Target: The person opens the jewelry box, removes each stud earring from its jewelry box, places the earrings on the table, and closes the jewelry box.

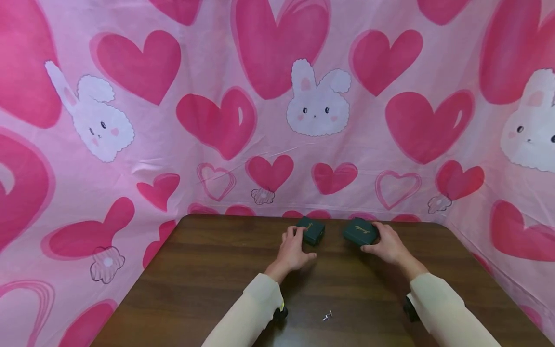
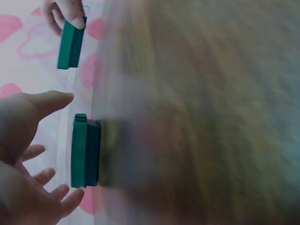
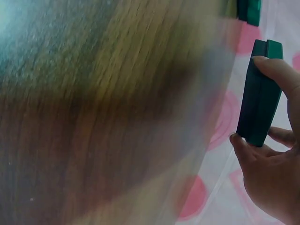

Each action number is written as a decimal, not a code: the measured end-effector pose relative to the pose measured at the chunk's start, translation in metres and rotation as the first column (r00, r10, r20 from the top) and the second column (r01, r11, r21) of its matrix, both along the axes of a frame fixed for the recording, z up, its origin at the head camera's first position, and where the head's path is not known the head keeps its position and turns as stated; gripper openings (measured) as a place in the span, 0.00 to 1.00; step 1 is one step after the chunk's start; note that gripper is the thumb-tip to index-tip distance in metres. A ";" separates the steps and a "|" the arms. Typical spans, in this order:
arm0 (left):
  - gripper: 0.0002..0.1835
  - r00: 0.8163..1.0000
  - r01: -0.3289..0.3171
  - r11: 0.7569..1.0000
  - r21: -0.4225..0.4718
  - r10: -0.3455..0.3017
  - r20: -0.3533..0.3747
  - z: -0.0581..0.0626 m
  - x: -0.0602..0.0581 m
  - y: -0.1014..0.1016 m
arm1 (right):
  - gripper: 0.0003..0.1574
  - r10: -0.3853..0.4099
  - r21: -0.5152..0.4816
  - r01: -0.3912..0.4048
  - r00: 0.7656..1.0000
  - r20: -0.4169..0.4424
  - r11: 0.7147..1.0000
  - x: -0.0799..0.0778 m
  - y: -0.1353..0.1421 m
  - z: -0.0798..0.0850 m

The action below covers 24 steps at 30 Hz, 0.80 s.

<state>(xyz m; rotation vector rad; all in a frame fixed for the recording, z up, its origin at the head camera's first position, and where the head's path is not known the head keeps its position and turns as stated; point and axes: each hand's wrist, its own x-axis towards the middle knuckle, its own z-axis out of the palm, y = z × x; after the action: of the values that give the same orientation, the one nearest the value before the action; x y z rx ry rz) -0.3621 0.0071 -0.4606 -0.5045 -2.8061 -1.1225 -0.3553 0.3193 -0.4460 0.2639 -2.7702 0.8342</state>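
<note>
Two small dark green boxes with gold script on their lids are at the far side of the table. The left box [image 1: 313, 231] rests on the wood, and my left hand [image 1: 294, 250] is beside it with thumb and fingers spread. In the left wrist view, a gap shows between that thumb and the green box [image 2: 86, 152]. My right hand [image 1: 388, 243] grips the right box [image 1: 359, 231] by its right end. The right wrist view shows the thumb on one side of this box [image 3: 260, 98] and fingers on the opposite side.
Small silver pieces resembling cufflinks [image 1: 327, 316] lie on the brown wooden table [image 1: 208, 279], nearer to me, between the forearms. A pink cloth [image 1: 277, 144] printed with hearts and rabbits hangs behind the table and along both sides.
</note>
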 end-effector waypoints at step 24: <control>0.32 0.996 -0.082 0.996 -0.046 0.083 0.023 -0.002 -0.027 0.018 | 0.52 -0.039 0.075 0.030 0.992 0.121 0.997 0.007 0.018 -0.022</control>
<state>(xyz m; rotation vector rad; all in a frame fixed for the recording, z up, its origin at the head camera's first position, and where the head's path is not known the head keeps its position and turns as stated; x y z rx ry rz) -0.3892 0.0252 -0.4628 -0.3772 -2.8505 -1.0593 -0.3485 0.3372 -0.4684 0.1827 -2.9142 0.7666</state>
